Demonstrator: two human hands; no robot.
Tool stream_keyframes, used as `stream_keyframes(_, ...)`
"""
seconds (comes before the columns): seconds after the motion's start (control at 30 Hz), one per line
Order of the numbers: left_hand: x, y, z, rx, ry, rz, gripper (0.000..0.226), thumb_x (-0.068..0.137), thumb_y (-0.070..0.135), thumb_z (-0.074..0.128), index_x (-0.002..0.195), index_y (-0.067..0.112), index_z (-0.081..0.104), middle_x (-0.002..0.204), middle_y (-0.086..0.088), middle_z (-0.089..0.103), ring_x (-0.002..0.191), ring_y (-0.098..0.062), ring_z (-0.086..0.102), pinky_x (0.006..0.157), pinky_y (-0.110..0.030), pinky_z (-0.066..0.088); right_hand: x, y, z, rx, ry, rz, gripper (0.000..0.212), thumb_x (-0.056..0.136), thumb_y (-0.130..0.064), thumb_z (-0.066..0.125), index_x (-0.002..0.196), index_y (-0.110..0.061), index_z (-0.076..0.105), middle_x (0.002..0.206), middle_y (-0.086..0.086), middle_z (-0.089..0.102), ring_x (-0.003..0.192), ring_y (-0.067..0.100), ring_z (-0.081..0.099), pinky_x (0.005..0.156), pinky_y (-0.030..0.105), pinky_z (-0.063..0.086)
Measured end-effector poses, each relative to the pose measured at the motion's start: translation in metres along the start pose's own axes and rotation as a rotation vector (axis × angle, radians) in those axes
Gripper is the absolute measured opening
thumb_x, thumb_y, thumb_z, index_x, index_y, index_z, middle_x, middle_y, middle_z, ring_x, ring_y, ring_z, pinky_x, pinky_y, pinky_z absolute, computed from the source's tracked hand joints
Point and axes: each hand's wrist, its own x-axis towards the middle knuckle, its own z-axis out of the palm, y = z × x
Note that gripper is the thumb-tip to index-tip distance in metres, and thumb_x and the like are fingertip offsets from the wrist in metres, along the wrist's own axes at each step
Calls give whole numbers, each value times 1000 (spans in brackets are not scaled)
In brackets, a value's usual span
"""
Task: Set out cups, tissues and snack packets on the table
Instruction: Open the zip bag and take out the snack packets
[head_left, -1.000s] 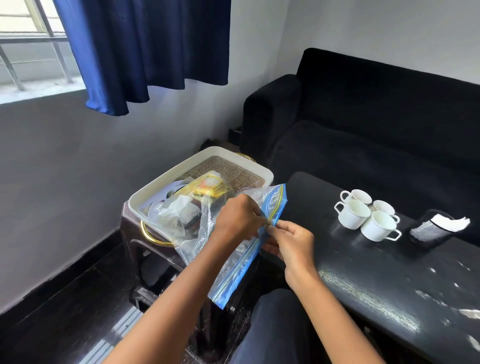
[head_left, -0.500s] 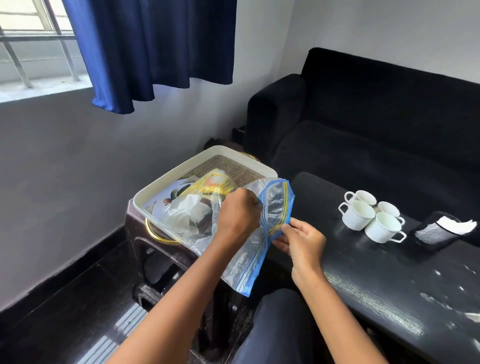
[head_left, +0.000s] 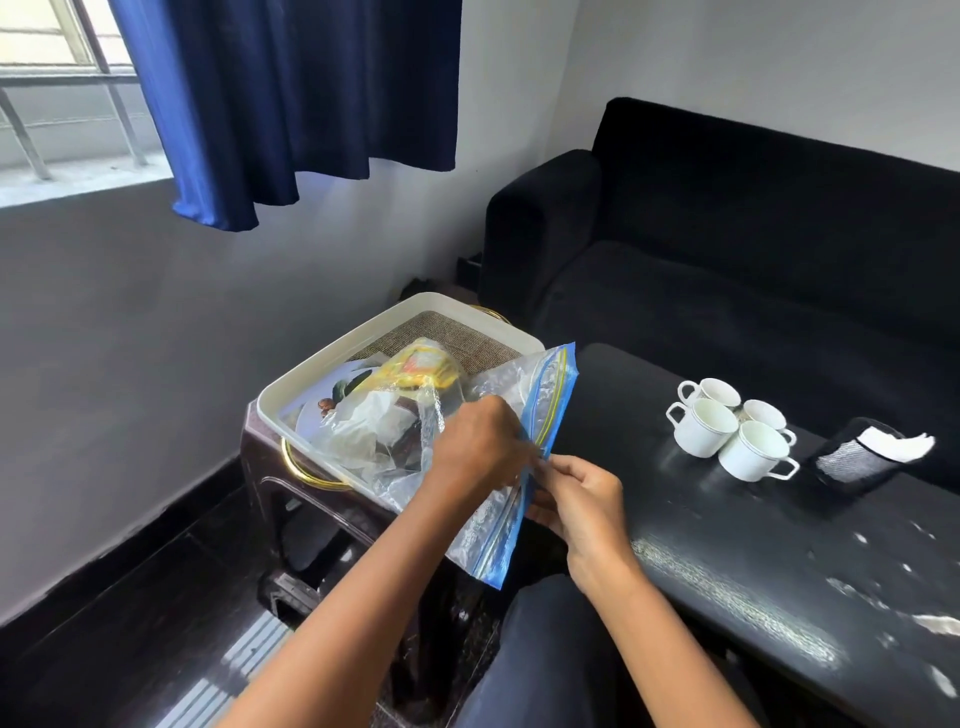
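A clear zip bag (head_left: 540, 410) with a blue and yellow seal strip hangs over the near corner of a white tray (head_left: 332, 358). My left hand (head_left: 478, 447) and my right hand (head_left: 582, 499) both pinch the bag's sealed edge, fingertips nearly touching. Inside the bag lie a yellow snack packet (head_left: 421, 366) and pale wrapped items. Several white cups (head_left: 727, 431) stand bunched on the black table (head_left: 779, 561). To their right a black mesh holder (head_left: 852, 457) holds white tissues (head_left: 893, 447).
The tray rests on a dark brown stool (head_left: 291, 483) left of the table. A black sofa (head_left: 727, 249) runs behind the table. A blue curtain (head_left: 291, 93) hangs at the window on the left. My dark trouser leg (head_left: 545, 649) is between stool and table.
My hands have come closer together on the bag's seal strip, the right hand rising to meet the left. The bag's upper corner has lifted slightly; cups and tissue holder stay put.
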Motion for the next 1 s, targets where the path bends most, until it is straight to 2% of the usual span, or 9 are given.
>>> stream_keyframes(0.1, 4, -4, -2, -52, 46, 16, 11, 81, 4, 62, 82, 2, 72, 76, -19, 72, 70, -30, 72, 72, -42, 59, 2, 0, -1, 2, 7, -9, 13, 88, -7, 63, 76, -7, 69, 61, 2, 71, 53, 10, 65, 49, 22, 54)
stream_keyframes(0.33, 7, -12, -8, -49, 143, 9, 14, 80, 1, 59, 83, 4, 73, 69, -17, 72, 70, -30, 71, 71, -43, 59, 8, 5, -4, 44, 111, 10, 16, 90, -3, 59, 76, -5, 67, 56, 0, 69, 48, 9, 64, 45, 22, 52)
stream_keyframes(0.57, 5, -7, -7, -19, 194, 37, 18, 82, 7, 58, 91, 8, 73, 84, -20, 72, 80, -37, 70, 76, -45, 57, -6, 0, -6, -22, -40, 69, 12, 82, -15, 69, 77, -4, 68, 62, 4, 64, 50, 11, 60, 47, 24, 52)
stream_keyframes(0.67, 0, -1, -12, 13, 178, 6, 15, 79, 19, 63, 85, 8, 72, 79, -17, 71, 77, -35, 69, 76, -43, 58, -13, 1, -6, -53, -89, 100, 7, 84, -9, 65, 80, -3, 67, 60, 3, 64, 47, 10, 59, 45, 23, 50)
stream_keyframes(0.73, -5, 4, -12, 102, 74, -21, 28, 74, 36, 68, 81, 9, 72, 78, -13, 71, 78, -32, 70, 78, -41, 58, -13, 1, -6, -48, -74, 96, 9, 87, -6, 61, 82, -4, 67, 60, 2, 68, 48, 10, 60, 44, 22, 50)
stream_keyframes(0.83, -10, 8, -3, 276, -52, -57, 44, 73, 48, 67, 95, 10, 70, 90, -11, 72, 88, -27, 69, 85, -39, 55, -12, -1, -6, -16, -61, 77, 14, 89, -7, 58, 78, -6, 68, 68, 8, 73, 55, 14, 66, 45, 21, 50)
stream_keyframes(0.9, -11, 8, 0, 320, 4, -29, 31, 78, 37, 64, 97, 14, 70, 92, -10, 72, 91, -27, 68, 85, -39, 55, -13, 0, -7, 4, -58, 78, 14, 88, -5, 59, 79, -6, 69, 65, 4, 72, 51, 10, 64, 45, 21, 50)
stream_keyframes(1.0, -11, 8, -1, 292, 80, 0, 17, 79, 20, 59, 90, 17, 70, 89, -9, 72, 87, -28, 69, 83, -40, 55, -11, -1, -13, 6, -73, 67, 18, 88, 1, 57, 79, -8, 71, 63, 2, 70, 49, 10, 64, 45, 21, 51)
